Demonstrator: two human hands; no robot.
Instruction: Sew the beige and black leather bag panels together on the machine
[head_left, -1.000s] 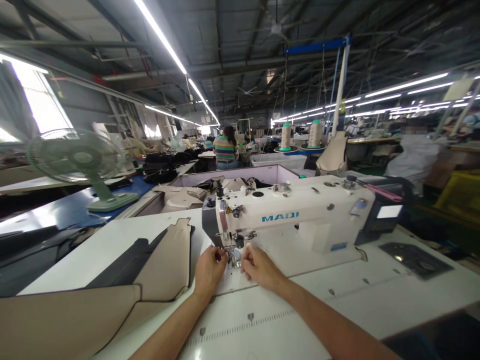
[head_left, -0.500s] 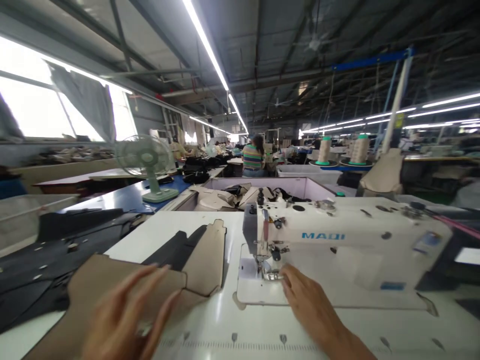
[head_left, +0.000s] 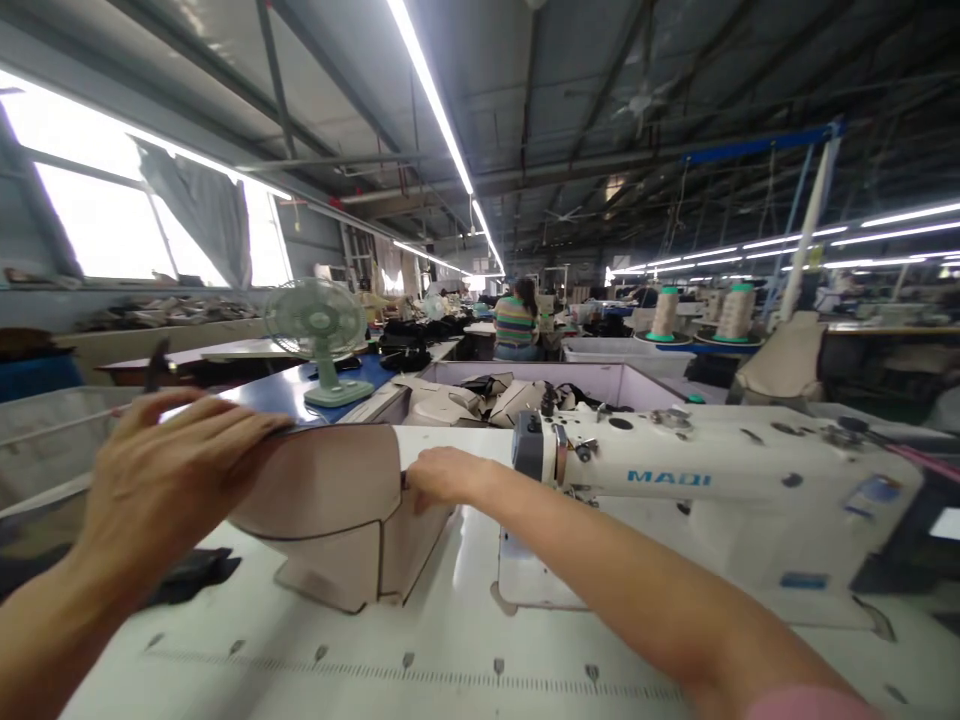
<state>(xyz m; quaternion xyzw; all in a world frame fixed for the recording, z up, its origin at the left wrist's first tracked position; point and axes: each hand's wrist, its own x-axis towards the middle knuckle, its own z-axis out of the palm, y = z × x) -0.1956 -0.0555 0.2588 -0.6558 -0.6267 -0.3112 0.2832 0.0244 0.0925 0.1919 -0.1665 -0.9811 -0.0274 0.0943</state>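
A beige sewn piece with dark seam edges (head_left: pixel 330 500) stands raised on the white sewing table (head_left: pixel 442 650), left of the white sewing machine (head_left: pixel 720 490). My left hand (head_left: pixel 180 460) grips its upper left edge, fingers closed over the top with the palm down. At the piece's right edge, my right hand (head_left: pixel 442 475) has its fingers bent and closed on the material; the fingertips are partly hidden. My right forearm passes in front of the machine's needle area and hides it.
A green fan (head_left: pixel 322 330) stands on a blue table to the left. Behind the machine, a bin (head_left: pixel 592 378) holds beige and black pieces. Thread cones (head_left: pixel 735 312) stand at the right. A person in a striped top (head_left: pixel 515 322) is farther back. Dark pieces lie at left.
Both hands now hold the beige piece, which has been lifted and turned from lying flat. My right hand has left the needle area and moved left. The view has shifted slightly.
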